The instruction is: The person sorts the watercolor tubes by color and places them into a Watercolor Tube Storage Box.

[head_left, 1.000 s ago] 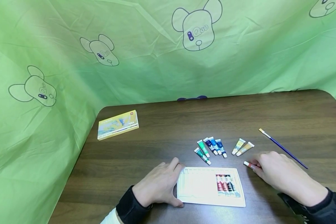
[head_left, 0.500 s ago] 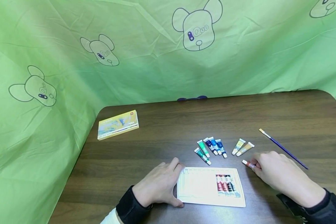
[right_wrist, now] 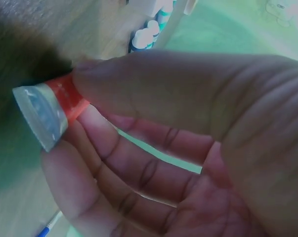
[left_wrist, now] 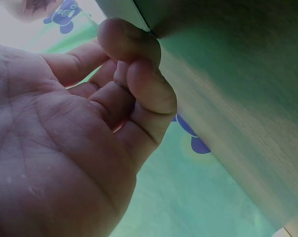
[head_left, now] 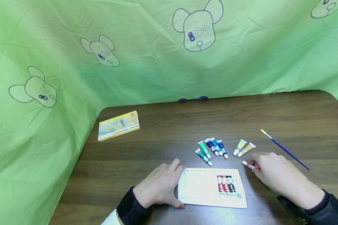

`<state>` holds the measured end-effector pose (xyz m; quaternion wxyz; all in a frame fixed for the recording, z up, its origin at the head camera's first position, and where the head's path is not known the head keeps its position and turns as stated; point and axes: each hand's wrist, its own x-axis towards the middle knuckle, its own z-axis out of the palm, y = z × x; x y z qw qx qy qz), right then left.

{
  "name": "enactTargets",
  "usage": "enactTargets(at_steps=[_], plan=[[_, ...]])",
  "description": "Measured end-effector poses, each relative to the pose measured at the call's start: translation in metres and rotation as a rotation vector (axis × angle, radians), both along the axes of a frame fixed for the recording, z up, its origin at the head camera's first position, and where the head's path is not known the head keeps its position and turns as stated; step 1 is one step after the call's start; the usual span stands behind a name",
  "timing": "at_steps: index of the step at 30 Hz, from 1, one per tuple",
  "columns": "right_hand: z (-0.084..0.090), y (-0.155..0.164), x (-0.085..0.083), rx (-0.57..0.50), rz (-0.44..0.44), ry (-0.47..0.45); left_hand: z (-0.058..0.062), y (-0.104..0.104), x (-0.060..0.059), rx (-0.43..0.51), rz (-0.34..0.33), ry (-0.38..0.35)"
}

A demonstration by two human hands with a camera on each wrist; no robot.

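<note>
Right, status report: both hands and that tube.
Right hand pinches orange paint tube at table level. Left hand rests on white tray's left edge. Yellow tubes close beyond, not touching.

- Both hands were bare, with no gloves, rings or watch to be seen: the left hand [head_left: 160,184] and the right hand [head_left: 276,175].
- Each wrist wore a black, close-fitting cuff of soft fabric.
- Behind the left cuff a strip of white sleeve showed.
- The right sleeve beyond its cuff was dark.
- In the wrist views the palms showed plain creases and short fingernails.
</note>
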<state>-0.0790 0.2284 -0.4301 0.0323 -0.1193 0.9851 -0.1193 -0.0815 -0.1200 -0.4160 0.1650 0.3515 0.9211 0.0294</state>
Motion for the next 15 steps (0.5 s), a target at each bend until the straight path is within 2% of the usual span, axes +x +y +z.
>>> enactTargets(at_steps=[9, 15], plan=[[-0.0010, -0.0029, 0.0009, -0.024, -0.002, -0.037, 0.0001, 0.0002, 0.0003, -0.004, 0.003, -0.005], [0.0026, -0.0059, 0.0042, -0.054, 0.004, 0.007, -0.0004, 0.0000, 0.0007, -0.001, -0.001, 0.007]])
